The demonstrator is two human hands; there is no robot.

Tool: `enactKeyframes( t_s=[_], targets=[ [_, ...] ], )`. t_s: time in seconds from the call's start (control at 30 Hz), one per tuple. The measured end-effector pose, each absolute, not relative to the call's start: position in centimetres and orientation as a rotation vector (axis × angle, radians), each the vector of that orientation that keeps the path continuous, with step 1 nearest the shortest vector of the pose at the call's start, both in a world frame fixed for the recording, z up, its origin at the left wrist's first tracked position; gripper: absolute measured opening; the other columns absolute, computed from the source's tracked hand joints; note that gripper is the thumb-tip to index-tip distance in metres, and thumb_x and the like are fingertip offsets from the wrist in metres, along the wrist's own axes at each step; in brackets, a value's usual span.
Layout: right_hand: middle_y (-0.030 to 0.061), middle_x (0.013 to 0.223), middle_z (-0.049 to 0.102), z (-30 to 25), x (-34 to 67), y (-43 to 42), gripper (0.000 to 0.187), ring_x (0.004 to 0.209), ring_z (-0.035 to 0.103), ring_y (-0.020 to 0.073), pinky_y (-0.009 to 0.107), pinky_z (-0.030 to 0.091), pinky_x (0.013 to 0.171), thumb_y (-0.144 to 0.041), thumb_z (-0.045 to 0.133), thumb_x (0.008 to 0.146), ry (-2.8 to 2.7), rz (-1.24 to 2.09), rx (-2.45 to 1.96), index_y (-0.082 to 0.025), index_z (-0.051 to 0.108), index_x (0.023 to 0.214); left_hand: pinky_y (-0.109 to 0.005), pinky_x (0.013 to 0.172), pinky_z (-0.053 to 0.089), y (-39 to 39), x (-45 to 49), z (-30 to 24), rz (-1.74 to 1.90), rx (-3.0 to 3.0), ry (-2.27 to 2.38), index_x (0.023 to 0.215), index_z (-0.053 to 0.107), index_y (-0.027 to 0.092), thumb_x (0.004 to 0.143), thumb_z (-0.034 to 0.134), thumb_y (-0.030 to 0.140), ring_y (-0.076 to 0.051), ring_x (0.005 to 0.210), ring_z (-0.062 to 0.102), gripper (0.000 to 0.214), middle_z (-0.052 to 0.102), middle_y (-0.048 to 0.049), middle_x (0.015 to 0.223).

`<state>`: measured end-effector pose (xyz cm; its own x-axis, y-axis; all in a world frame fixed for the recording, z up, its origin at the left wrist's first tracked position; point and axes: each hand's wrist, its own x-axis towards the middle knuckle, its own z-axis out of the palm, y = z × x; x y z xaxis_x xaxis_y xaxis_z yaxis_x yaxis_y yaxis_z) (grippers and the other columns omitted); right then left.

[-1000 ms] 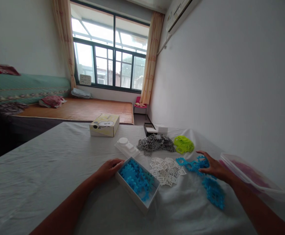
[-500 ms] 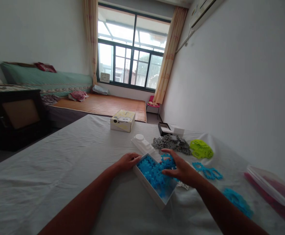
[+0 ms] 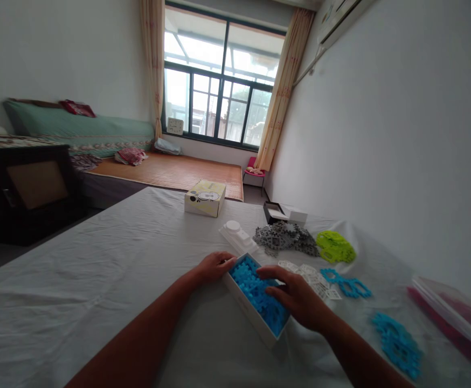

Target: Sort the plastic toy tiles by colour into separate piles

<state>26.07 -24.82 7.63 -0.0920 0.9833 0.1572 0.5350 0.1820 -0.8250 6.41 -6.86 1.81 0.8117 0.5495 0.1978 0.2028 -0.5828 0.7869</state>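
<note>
A white open-topped box sits on the cloth-covered table, filled with blue interlocking plastic pieces. At its far left corner, my left hand grips the rim, thumb and fingers closed on the edge. My right hand hovers over the right side of the box, its thumb and fingers curved but apart at the blue pieces. No separate piece shows between those fingers. To the right lie a few joined blue pieces and a blue stack.
Beyond the box are a white plastic object, grey pieces, lime-green pieces and white pieces. A yellow-white carton and a black box stand at the far edge. A clear-lidded container sits right.
My right hand has lowered toward the box, and the blue piece seen at its fingers is no longer distinct there. My left hand stays on the box corner. The view has shifted slightly.
</note>
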Motion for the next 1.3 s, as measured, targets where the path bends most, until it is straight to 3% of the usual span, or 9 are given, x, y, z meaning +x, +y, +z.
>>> enactKeyframes(
  t_s=[0.1, 0.2, 0.3, 0.6, 0.73, 0.87, 1.03, 1.17, 1.3],
  targets=[
    [0.0069, 0.133, 0.052, 8.9, 26.2, -25.4, 0.043, 0.123, 0.048, 0.0216, 0.042, 0.041, 0.102, -0.028, 0.046, 0.090, -1.896, 0.786, -1.378, -0.028, 0.045, 0.133, -0.022, 0.072, 0.044, -6.8, 6.4, 1.9, 0.534, 2.186, 0.543, 0.094, 0.070, 0.015, 0.087, 0.037, 0.058, -0.018, 0.079, 0.057, 0.055, 0.068, -0.0019, 0.087],
    [0.0048, 0.136, 0.050, 9.7, 26.4, -25.9, 0.041, 0.125, 0.046, 0.0219, 0.045, 0.037, 0.105, -0.020, 0.044, 0.088, -1.989, 0.673, -1.412, -0.029, 0.051, 0.127, -0.023, 0.073, 0.044, -6.6, 6.4, 1.8, 0.539, 2.214, 0.532, 0.096, 0.070, 0.015, 0.088, 0.036, 0.055, -0.019, 0.081, 0.058, 0.053, 0.068, -0.0027, 0.090],
    [0.0047, 0.122, 0.061, 8.9, 25.3, -25.6, 0.029, 0.111, 0.055, 0.0219, 0.042, 0.044, 0.096, -0.020, 0.049, 0.086, -1.963, 0.487, -1.501, -0.028, 0.063, 0.111, -0.023, 0.075, 0.044, -6.4, 6.4, 1.6, 0.553, 2.242, 0.520, 0.095, 0.070, 0.015, 0.089, 0.036, 0.054, -0.019, 0.082, 0.058, 0.052, 0.068, -0.0032, 0.091],
    [0.0010, 0.091, 0.071, 6.1, 23.3, -24.0, 0.021, 0.089, 0.060, 0.0182, 0.030, 0.045, 0.081, -0.025, 0.051, 0.088, -2.004, 0.267, -1.621, -0.029, 0.069, 0.097, -0.022, 0.074, 0.044, -6.3, 6.5, 1.1, 0.558, 2.267, 0.536, 0.091, 0.069, 0.014, 0.090, 0.034, 0.054, -0.017, 0.078, 0.056, 0.053, 0.066, -0.0020, 0.086],
    [0.0014, 0.086, 0.070, 6.2, 25.2, -24.1, 0.024, 0.077, 0.063, 0.0171, 0.029, 0.047, 0.072, -0.031, 0.051, 0.088, -1.865, 0.289, -1.753, -0.027, 0.065, 0.106, -0.023, 0.074, 0.045, -6.4, 6.6, 1.3, 0.554, 2.234, 0.536, 0.090, 0.070, 0.015, 0.088, 0.035, 0.057, -0.018, 0.079, 0.056, 0.054, 0.067, -0.0017, 0.086],
    [0.0047, 0.104, 0.068, 6.3, 25.1, -24.7, 0.021, 0.097, 0.059, 0.0209, 0.035, 0.045, 0.087, -0.030, 0.053, 0.087, -1.972, 0.152, -1.768, -0.026, 0.068, 0.101, -0.024, 0.073, 0.045, -6.5, 6.7, 1.4, 0.565, 2.191, 0.533, 0.090, 0.070, 0.016, 0.086, 0.037, 0.059, -0.018, 0.078, 0.057, 0.054, 0.067, -0.0015, 0.084],
    [0.0044, 0.115, 0.065, 6.6, 26.5, -26.8, 0.031, 0.109, 0.053, 0.0203, 0.036, 0.043, 0.096, -0.028, 0.051, 0.088, -2.020, 0.122, -1.649, -0.026, 0.060, 0.118, -0.026, 0.077, 0.046, -6.2, 6.6, 1.5, 0.544, 2.190, 0.504, 0.094, 0.070, 0.015, 0.089, 0.037, 0.054, -0.020, 0.083, 0.060, 0.052, 0.068, -0.0036, 0.090],
    [0.0090, 0.124, 0.060, 6.4, 35.0, -31.0, 0.039, 0.119, 0.049, 0.0234, 0.043, 0.035, 0.105, -0.037, 0.049, 0.088, -1.735, -0.012, -1.916, -0.022, 0.056, 0.124, -0.028, 0.080, 0.047, -6.2, 6.7, 2.1, 0.507, 2.197, 0.484, 0.099, 0.070, 0.017, 0.089, 0.038, 0.053, -0.022, 0.087, 0.061, 0.049, 0.069, -0.0035, 0.094],
    [0.0103, 0.138, 0.049, 5.2, 45.5, -37.2, 0.076, 0.128, 0.041, 0.0302, 0.043, 0.032, 0.107, -0.049, 0.070, 0.065, -1.586, 0.287, -2.270, -0.023, 0.049, 0.133, -0.029, 0.082, 0.047, -6.3, 6.8, 2.5, 0.484, 2.167, 0.494, 0.101, 0.070, 0.017, 0.088, 0.040, 0.053, -0.023, 0.089, 0.061, 0.049, 0.070, -0.0035, 0.095]
  ],
)
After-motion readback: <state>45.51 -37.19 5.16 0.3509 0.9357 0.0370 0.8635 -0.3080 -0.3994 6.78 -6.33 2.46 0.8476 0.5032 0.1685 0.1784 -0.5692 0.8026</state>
